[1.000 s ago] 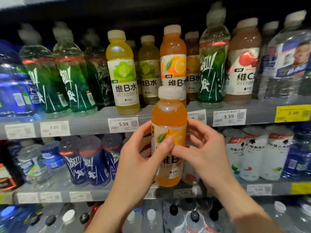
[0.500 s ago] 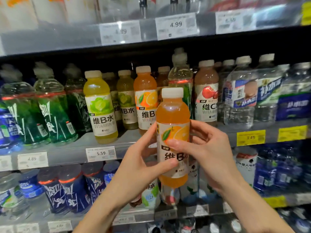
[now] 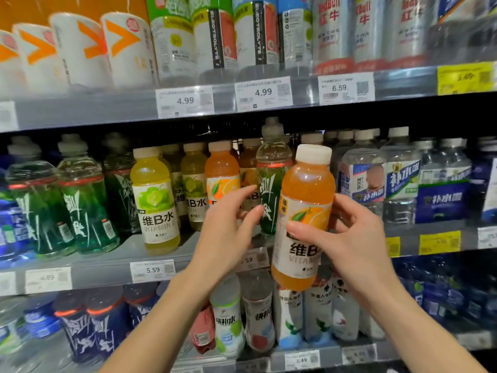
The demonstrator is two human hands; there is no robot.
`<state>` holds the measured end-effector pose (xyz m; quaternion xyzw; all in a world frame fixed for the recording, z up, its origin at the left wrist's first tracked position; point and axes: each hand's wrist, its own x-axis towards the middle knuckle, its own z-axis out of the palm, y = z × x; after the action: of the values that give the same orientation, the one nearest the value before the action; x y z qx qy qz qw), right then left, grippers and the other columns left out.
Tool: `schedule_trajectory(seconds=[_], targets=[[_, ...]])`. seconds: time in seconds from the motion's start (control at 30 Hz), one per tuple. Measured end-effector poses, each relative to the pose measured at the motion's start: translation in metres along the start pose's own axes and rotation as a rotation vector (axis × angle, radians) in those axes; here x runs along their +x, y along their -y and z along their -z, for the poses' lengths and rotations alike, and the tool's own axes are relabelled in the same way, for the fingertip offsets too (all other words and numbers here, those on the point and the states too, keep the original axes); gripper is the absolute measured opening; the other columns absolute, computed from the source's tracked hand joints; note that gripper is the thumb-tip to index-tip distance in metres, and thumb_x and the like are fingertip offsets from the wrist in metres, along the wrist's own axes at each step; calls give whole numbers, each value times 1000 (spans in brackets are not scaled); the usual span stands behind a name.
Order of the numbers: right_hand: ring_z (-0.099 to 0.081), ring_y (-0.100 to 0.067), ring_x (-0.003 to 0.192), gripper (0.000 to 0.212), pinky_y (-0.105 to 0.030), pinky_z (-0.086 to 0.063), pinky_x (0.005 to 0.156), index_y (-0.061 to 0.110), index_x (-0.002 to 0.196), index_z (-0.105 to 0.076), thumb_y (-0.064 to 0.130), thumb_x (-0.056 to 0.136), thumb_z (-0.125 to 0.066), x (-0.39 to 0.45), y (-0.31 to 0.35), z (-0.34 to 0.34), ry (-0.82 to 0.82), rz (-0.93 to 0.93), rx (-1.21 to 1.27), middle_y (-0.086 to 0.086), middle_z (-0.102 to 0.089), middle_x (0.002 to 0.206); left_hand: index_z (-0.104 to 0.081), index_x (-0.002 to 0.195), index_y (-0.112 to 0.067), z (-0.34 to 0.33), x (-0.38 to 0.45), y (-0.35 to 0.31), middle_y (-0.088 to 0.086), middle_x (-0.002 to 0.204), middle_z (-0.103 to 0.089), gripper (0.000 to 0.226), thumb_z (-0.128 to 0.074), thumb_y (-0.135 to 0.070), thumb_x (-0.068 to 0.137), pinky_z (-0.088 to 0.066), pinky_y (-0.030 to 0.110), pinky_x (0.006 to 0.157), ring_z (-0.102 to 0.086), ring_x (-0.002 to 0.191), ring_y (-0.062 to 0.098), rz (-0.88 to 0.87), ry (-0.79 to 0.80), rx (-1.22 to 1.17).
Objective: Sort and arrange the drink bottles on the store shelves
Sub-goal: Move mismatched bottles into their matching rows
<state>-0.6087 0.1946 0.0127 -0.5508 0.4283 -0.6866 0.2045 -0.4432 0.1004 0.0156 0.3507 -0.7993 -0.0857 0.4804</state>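
Note:
My right hand (image 3: pixel 352 238) grips an orange vitamin drink bottle (image 3: pixel 305 211) with a white cap, held upright in front of the middle shelf (image 3: pixel 102 267). My left hand (image 3: pixel 228 232) is off the bottle, fingers spread, reaching toward a green sport-cap bottle (image 3: pixel 271 181) that stands among the orange vitamin bottles (image 3: pixel 222 170). Yellow-green lime vitamin bottles (image 3: pixel 154 200) stand to the left of those.
Green sport bottles (image 3: pixel 80 205) fill the middle shelf's left, clear water bottles (image 3: pixel 400 179) its right. The top shelf (image 3: pixel 269 98) carries white and electrolyte bottles. The lower shelf holds blue bottles (image 3: pixel 91 329) and white-labelled bottles (image 3: pixel 228 319). Price tags line the shelf edges.
My left hand let go of the orange bottle and moved left toward the shelf. The right hand carried the bottle up and to the right. The view tilted upward.

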Motion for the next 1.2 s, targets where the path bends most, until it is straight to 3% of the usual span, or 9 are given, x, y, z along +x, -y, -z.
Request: schedule_trajectory(seconds=[0.07, 0.13, 0.27, 0.47, 0.6, 0.73, 0.9, 1.03, 1.2], targets=[[-70, 4, 82, 42, -8, -51, 67, 27, 98, -71, 16, 62, -90, 4, 2, 5, -17, 16, -19, 20, -75, 89, -49, 143, -18, -7, 18, -3, -6, 139, -56, 57, -70, -29, 91, -42, 5, 95, -55, 111, 2, 20, -33, 97], [-69, 8, 79, 41, -4, -48, 65, 26, 97, -71, 14, 63, -90, 8, 2, 9, -35, 29, -38, 22, -75, 87, -42, 146, -17, -19, 34, -4, -2, 141, -54, 75, -77, -38, 83, -46, 29, 107, -52, 125, 13, 46, -49, 149], [-66, 13, 81, 44, 2, -44, 64, 26, 100, -70, 14, 63, -90, 10, 0, 17, -44, 40, -74, 26, -73, 89, -37, 135, -20, -42, 60, -8, 1, 112, -67, 84, -77, -58, 72, -59, 45, 80, -66, 99, 23, 167, -37, 211], [-66, 13, 85, 46, 1, -45, 68, 32, 99, -68, 17, 62, -91, 8, -5, 30, -48, 61, -128, 28, -72, 91, -57, 97, -19, -53, 64, -2, -4, 88, -67, 59, -75, -68, 69, -52, 33, 62, -64, 81, 18, 257, -135, 216], [-67, 9, 88, 47, -4, -48, 71, 36, 98, -67, 17, 62, -91, 10, -9, 32, -88, 79, -116, 28, -72, 93, -58, 105, -27, -46, 44, -7, -17, 89, -64, 53, -84, -51, 66, -46, 21, 60, -60, 80, 3, 154, -248, 36], [-67, 9, 86, 45, -5, -49, 67, 34, 97, -66, 14, 64, -89, 11, -10, 28, -122, 116, -82, 30, -72, 90, -58, 114, -31, -39, 12, -9, -21, 97, -67, 62, -86, -43, 60, -58, 32, 74, -65, 90, 1, 38, -325, -102], [-68, 5, 86, 42, -7, -50, 70, 29, 98, -65, 24, 63, -86, 14, -7, 21, -164, 163, -68, 26, -72, 92, -62, 115, -15, -11, 0, -8, -11, 106, -68, 59, -91, -25, 65, -53, 19, 80, -65, 98, 4, -62, -512, -286], [-68, 1, 89, 48, -10, -52, 72, 27, 105, -64, 34, 62, -85, 24, -8, 10, -201, 181, -67, 17, -73, 96, -58, 108, -32, 18, -10, -3, -13, 104, -66, 51, -85, -38, 65, -53, 23, 85, -65, 100, 7, -72, -529, -324], [-68, 1, 92, 54, -16, -55, 77, 19, 114, -62, 27, 68, -89, 44, -20, -17, -220, 155, -77, 9, -71, 105, -62, 110, -30, 35, -32, 11, -17, 101, -68, 52, -86, -24, 64, -53, 19, 84, -65, 96, 6, 21, -451, -300]])
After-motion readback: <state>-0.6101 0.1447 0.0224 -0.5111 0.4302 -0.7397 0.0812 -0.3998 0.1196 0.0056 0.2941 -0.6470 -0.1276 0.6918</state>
